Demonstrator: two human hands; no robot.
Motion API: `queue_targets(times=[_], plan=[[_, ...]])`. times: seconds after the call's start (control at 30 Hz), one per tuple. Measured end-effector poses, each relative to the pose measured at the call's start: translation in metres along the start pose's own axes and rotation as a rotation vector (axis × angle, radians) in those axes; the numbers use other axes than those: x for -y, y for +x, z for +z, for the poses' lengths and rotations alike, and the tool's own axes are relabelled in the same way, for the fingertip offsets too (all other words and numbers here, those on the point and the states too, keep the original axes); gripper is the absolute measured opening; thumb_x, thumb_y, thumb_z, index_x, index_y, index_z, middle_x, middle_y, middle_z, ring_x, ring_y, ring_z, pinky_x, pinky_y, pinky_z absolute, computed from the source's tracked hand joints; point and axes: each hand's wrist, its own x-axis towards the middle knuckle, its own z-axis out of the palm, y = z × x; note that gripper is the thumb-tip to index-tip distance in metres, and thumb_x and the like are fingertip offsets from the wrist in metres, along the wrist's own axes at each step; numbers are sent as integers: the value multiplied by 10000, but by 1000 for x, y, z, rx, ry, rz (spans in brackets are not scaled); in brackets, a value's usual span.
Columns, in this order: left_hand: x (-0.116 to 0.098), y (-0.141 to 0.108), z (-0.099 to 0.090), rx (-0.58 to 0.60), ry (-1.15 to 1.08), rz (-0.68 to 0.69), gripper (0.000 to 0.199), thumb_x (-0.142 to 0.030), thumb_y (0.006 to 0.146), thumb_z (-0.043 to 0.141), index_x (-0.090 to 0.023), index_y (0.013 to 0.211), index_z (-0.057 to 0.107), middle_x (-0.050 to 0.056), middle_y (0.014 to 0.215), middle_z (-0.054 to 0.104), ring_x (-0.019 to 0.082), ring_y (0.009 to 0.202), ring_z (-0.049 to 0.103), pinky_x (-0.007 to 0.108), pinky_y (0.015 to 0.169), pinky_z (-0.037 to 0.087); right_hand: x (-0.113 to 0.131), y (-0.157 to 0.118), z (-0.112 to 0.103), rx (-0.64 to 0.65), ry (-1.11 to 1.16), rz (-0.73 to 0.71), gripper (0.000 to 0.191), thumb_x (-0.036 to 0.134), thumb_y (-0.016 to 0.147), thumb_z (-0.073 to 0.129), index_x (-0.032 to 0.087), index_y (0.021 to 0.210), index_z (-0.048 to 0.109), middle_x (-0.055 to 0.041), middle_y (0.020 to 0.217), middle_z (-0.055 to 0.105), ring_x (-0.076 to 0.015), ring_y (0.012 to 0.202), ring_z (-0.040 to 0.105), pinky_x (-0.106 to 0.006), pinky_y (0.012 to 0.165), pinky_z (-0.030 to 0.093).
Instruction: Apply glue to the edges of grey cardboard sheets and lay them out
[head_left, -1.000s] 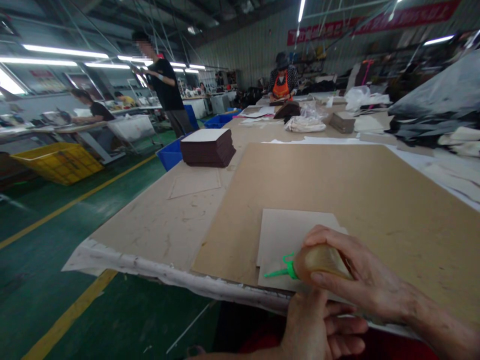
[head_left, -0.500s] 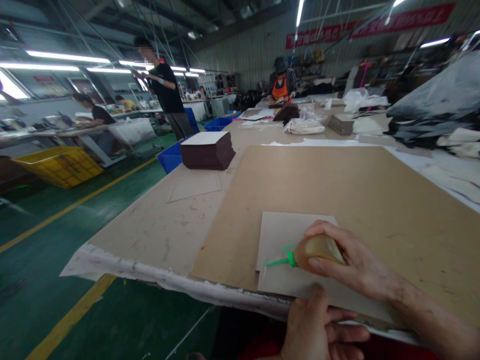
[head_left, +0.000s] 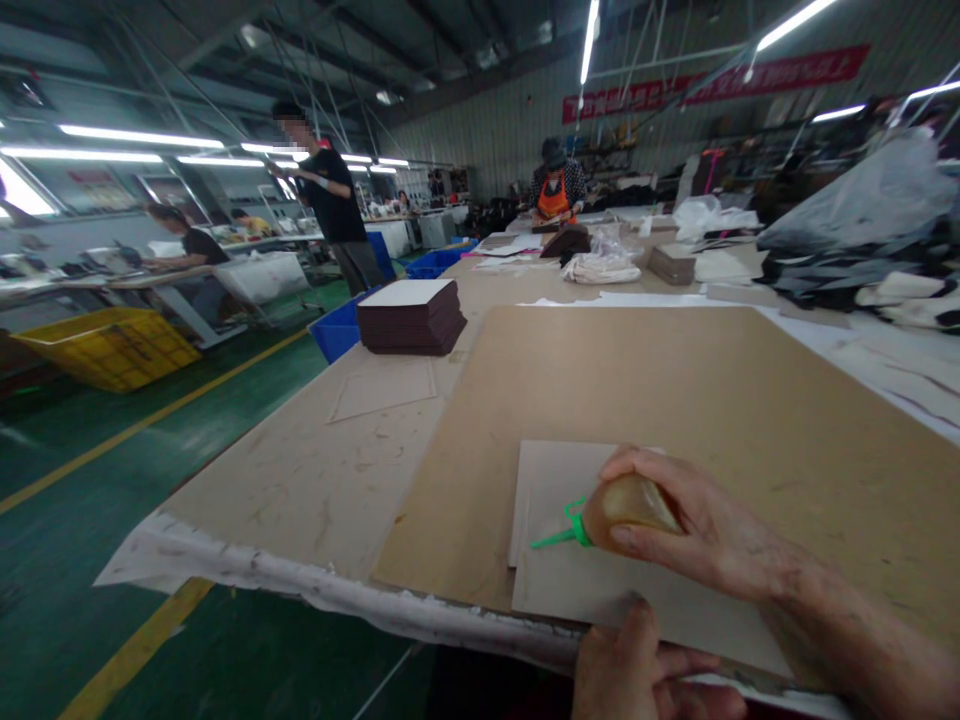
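clock: twelve is straight out across the table [head_left: 300,480].
right hand [head_left: 701,530]: wrapped around the bottle [head_left: 634,510], thumb on the near side, fingers over the top.
bottle: tan and round, tipped on its side over the pale sheets [head_left: 577,590]; its green tip [head_left: 579,530] points to nine o'clock. i can't tell if the tip touches.
left hand [head_left: 626,670]: at six o'clock from the bottle, thumb by the near edge of the pale sheets. i can't tell if it pinches them.
pale sheets: two, flat, one partly over the other.
brown board [head_left: 622,370]: flat on the table, under the pale sheets.
dark stack [head_left: 416,325]: on the table at eleven o'clock, with a white top.
yellow bin [head_left: 105,350]: at ten o'clock, on the green floor [head_left: 247,450].
people: one in an orange apron [head_left: 555,197] far off at twelve; one in a black top [head_left: 330,205] standing at eleven.
plastic bag [head_left: 847,205]: big and cloudy, at one o'clock.
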Motion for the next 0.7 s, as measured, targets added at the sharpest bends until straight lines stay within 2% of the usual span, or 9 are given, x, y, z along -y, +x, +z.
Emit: queue_targets(times=[0.13,0.3,0.43,0.7], plan=[[0,2,-4,43,15,-22,526,-428,972,220,-28,967,563,236,962,690,201,674,704,237,486,483,-8,15,-1,-99,-17,76,254,415,830,608,226,989,546,12,800,586,-177,700,544,-299,610,402],[4,6,-11,66,33,-9,526,-550,870,439,-55,912,609,213,904,714,234,709,705,266,539,501,-20,36,3,-228,-123,75,240,390,824,611,208,967,547,-16,865,606,-194,759,559,-303,638,401],[3,7,-11,70,51,-14,554,-549,869,437,-34,871,640,218,859,716,238,697,701,267,531,496,-19,38,0,-228,-173,66,239,387,821,613,216,971,540,0,857,598,-185,757,556,-305,657,399],[-4,3,-9,55,49,-25,535,-453,946,330,-5,971,622,257,1108,657,200,724,706,230,506,491,-20,18,-30,-175,-275,111,235,403,827,614,225,970,558,7,819,604,-182,719,559,-291,617,377]])
